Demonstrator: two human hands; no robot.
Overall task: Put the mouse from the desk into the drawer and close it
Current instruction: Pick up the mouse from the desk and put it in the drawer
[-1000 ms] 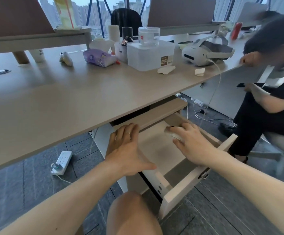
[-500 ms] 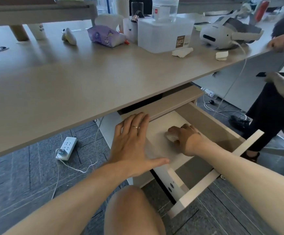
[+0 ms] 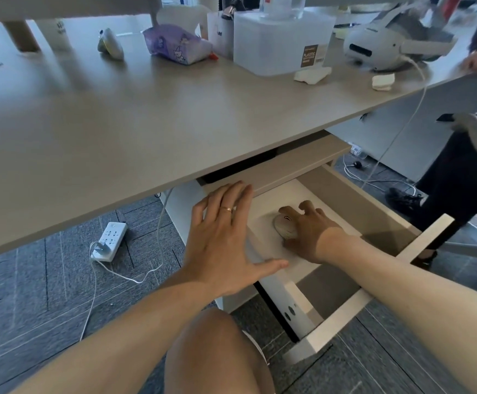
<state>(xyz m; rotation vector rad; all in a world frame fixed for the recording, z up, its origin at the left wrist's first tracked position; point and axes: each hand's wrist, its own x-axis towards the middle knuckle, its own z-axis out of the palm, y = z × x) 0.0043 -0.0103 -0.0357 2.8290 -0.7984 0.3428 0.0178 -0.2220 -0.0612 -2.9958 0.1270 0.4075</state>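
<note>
The drawer [image 3: 331,322] under the desk stands pulled out toward me, with a pale floor and brown inner walls. A small beige mouse [image 3: 284,226] lies on the drawer floor near the middle. My right hand [image 3: 309,231] is inside the drawer, wrapped over the mouse from the right, fingers curled around it. My left hand [image 3: 223,240] is spread flat with fingers apart over the drawer's left side wall, holding nothing; a ring shows on one finger.
The desk top [image 3: 146,132] carries a plastic box [image 3: 282,38], a white headset [image 3: 388,46] with a cable hanging down, a purple tissue pack [image 3: 174,46] and crumpled paper. A power strip [image 3: 109,241] lies on the carpet. Another person [image 3: 470,166] sits at right. My knee [image 3: 211,354] is below.
My right hand has gone deeper into the drawer with the mouse, now down on the drawer floor. The view has tilted down. My left hand stayed at the drawer's left side.
</note>
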